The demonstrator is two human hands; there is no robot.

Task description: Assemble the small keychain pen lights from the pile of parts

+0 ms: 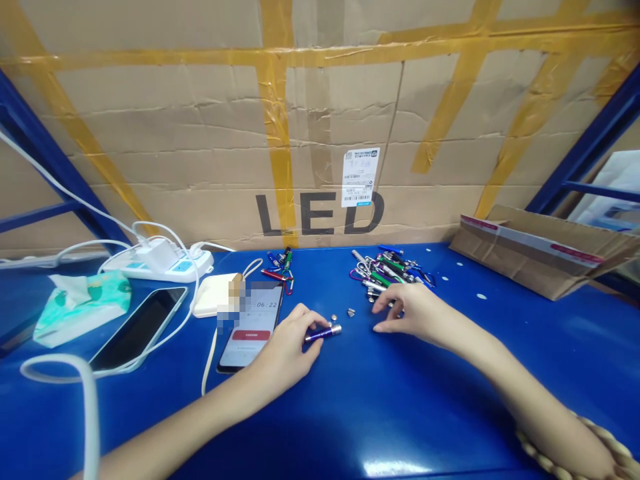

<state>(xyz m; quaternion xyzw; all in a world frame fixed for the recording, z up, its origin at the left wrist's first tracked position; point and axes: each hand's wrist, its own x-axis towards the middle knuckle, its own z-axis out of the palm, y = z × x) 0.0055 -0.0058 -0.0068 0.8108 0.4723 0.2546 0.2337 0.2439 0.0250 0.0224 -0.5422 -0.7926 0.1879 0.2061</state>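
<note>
- My left hand [295,339] pinches a slim purple metal tube with a silver end [323,333] over the blue desk [380,400]; I judge I'm steadying it.
- My right hand [413,312] has its fingers parted, seemingly empty, beside a multicoloured heap of metal tubes [393,268].
- Next calls, I think, for a light, precise fingertip grip.
- Counted: one held tube, two phones [249,335], at least two small silver metal pieces [351,312]; the heap overlaps too much.

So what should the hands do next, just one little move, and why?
Maybe the right hand could reach across and pick up one of the small silver pieces. It looks free, with its thumb and fingertips apart, while the left hand already holds the purple tube. The pieces lie loose on the blue table between the hands.
</note>
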